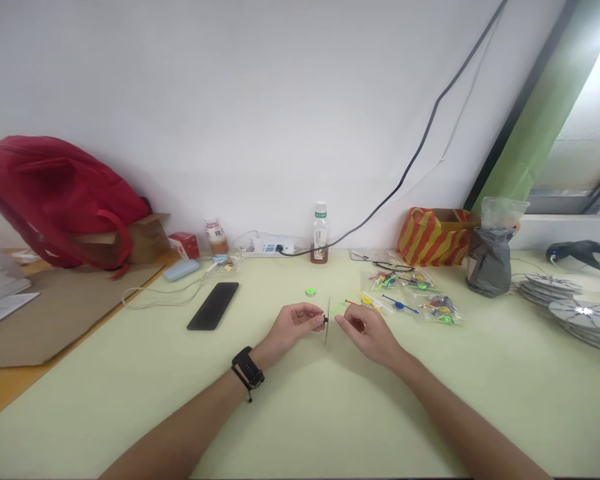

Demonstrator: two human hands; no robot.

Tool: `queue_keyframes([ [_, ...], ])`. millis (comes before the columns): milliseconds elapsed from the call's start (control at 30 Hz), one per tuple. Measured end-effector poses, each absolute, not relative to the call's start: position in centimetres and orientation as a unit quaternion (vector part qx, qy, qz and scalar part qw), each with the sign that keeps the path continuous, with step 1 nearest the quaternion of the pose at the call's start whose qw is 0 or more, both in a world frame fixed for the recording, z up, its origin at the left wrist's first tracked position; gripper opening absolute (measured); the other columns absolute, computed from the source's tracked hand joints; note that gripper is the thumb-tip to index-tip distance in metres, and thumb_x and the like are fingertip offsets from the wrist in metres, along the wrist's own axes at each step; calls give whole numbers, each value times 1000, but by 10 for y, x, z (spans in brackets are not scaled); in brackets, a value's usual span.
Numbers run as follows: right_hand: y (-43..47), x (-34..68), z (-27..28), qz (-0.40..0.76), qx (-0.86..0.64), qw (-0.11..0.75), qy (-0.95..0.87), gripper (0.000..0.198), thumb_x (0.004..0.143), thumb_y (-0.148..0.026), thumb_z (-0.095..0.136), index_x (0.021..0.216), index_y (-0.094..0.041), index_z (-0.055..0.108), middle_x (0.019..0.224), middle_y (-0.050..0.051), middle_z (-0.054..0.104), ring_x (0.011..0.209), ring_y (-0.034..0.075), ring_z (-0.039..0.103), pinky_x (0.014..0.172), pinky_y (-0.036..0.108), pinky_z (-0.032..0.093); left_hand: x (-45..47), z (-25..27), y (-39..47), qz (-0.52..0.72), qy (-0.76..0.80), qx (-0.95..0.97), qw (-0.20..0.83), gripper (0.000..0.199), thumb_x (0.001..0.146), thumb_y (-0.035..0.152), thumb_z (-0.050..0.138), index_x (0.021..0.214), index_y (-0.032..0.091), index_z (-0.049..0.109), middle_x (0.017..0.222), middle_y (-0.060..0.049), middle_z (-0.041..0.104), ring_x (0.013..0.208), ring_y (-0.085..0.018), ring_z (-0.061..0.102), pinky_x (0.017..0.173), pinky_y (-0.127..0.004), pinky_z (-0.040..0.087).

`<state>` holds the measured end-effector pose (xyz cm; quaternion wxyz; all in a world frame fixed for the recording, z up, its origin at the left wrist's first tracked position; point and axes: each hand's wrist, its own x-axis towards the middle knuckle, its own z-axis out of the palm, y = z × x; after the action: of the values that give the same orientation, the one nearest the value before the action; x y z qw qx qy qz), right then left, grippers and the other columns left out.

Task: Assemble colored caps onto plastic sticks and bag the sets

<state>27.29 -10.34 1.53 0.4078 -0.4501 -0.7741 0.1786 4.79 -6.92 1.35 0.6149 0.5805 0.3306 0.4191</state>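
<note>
My left hand [300, 323], with a black watch on its wrist, pinches a small black part [325, 320] between thumb and fingers. This part sits against the left face of a thin disc [329, 330], seen nearly edge-on and held upright just above the table. On the disc's other side is my right hand [367, 330], its fingers curled and thumb close to the disc. Whether anything is in those fingers is hidden. Behind the hands lie a small green-and-silver round piece [310, 292], bright green pieces [337, 309], yellow sticks [371, 301] and a blue stick piece [400, 305].
Clear bags of coloured parts [443, 310] lie to the right, before stacked slotted discs [585, 317] and a grey bag [489, 260]. A phone [213, 307] lies left. A bottle [321, 233], power strip [265, 245] and striped bag [433, 237] line the wall.
</note>
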Motion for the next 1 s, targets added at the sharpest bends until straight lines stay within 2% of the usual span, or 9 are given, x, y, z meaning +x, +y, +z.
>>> queue_keyframes([
  [100,-107,270,17,218,-428,400,-780,21,100,-33,55,83,-21,58,73,0,58,66,15,52,63,29,41,48,14,-70,419,321,585,616,36,77,38,88,100,13,77,90,-8,76,82,-17,71,83,-31,57],
  [233,-110,268,16,242,-415,389,-786,12,99,-31,56,97,-22,63,79,1,61,71,16,55,65,29,45,48,16,-72,412,311,589,622,36,77,38,87,101,13,77,92,-9,76,83,-18,71,84,-32,56],
  [600,-108,269,13,243,-416,377,-791,26,102,-38,51,88,-21,65,76,2,61,69,16,54,65,30,45,49,22,-75,395,294,605,626,34,79,37,85,100,13,76,87,-8,74,82,-17,68,81,-31,54],
  [700,-108,268,11,260,-420,415,-764,23,101,-41,52,105,-22,65,75,1,59,68,17,54,63,30,45,48,20,-74,401,296,603,623,34,79,37,85,101,13,76,88,-8,75,82,-18,69,82,-32,55],
  [800,-109,266,13,287,-425,466,-721,35,99,-46,54,125,-23,59,85,1,60,66,15,53,61,28,46,48,18,-72,413,300,601,615,33,80,37,85,102,13,76,90,-9,75,83,-18,70,83,-33,55],
  [833,-110,266,15,298,-425,471,-713,34,99,-48,54,121,-23,62,87,2,60,66,14,53,60,28,46,48,17,-71,417,302,599,613,33,80,36,85,102,13,76,91,-8,75,84,-18,70,84,-33,55],
  [900,-111,266,19,340,-414,447,-716,39,101,-53,49,89,-21,68,81,2,59,65,14,52,62,28,45,47,16,-70,422,307,592,614,33,79,36,86,102,14,76,92,-8,76,85,-18,71,85,-33,55],
  [967,-110,267,22,395,-397,409,-721,60,103,-57,41,59,-20,55,62,1,51,59,14,49,60,29,43,47,15,-70,424,313,586,616,34,78,37,87,101,13,77,93,-8,75,84,-18,71,85,-33,56],
  [1000,-110,268,24,416,-391,396,-719,64,103,-59,39,52,-20,47,56,0,46,55,14,46,59,29,41,47,15,-70,424,315,584,616,35,77,37,87,100,13,77,94,-8,75,83,-18,71,85,-33,56],
])
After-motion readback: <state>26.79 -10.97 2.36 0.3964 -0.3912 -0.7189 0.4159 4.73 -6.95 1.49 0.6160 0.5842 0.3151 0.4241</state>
